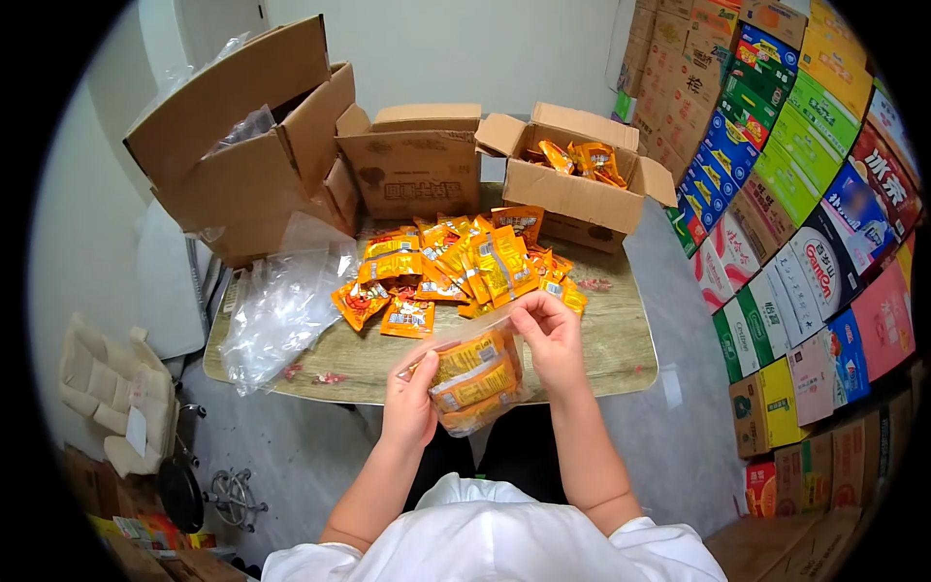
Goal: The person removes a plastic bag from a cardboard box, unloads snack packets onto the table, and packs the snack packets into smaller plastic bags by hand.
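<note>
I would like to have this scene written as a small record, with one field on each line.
Left hand: left hand grips one side of a clear bag
Right hand: right hand pinches the bag's top edge
Bag contents: orange packets
Work surface: wood-patterned table
On table, centre: loose pile of orange packets
On table, left: crumpled clear plastic bags
Right rear: open carton with more packets
Left background: cream chair
Right background: stacked colourful boxes

A cream chair [105, 380] and stacked cartons [819, 262] stand apart.
</note>
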The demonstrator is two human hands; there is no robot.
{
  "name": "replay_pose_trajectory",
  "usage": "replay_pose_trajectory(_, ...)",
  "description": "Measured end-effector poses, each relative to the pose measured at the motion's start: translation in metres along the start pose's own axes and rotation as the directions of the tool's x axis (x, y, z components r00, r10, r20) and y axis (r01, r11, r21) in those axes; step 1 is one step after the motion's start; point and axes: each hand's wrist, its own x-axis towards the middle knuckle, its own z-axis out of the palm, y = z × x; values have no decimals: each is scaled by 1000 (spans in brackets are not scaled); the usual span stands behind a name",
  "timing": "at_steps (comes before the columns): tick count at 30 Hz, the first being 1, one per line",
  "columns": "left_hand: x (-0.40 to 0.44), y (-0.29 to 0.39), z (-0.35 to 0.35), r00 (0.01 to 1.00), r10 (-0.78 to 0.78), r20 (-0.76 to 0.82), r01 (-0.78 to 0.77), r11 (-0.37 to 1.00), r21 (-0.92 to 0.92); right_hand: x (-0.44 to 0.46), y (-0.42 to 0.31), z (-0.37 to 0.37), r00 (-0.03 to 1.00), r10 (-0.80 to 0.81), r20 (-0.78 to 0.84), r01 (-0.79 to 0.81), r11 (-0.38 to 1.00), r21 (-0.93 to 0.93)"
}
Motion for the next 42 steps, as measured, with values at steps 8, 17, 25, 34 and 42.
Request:
replay_pose_trajectory(8,-2,0,4,1000,-16,13,16,1000,-4,-5,3,0,997,-43,-59,41,999,-34)
replay_pose_trajectory(17,-3,-1,3,1000,4,21,-4,1000,16,-12,8,5,999,32,-27,-31,998,56)
replay_pose_trajectory(25,4,20,-1,964,252,81,-250,764,595,-24,1,8,999,46,10,-45,998,-36)
replay_pose_trajectory(34,11,40,33,822,258,507,-542,82,837,-35,-4,23,971,-185,152,235,868,-439)
replay_pose_trajectory(42,9,35,32,822,245,514,-557,159,815,-40,-4,20,983,-138,117,175,887,-428)
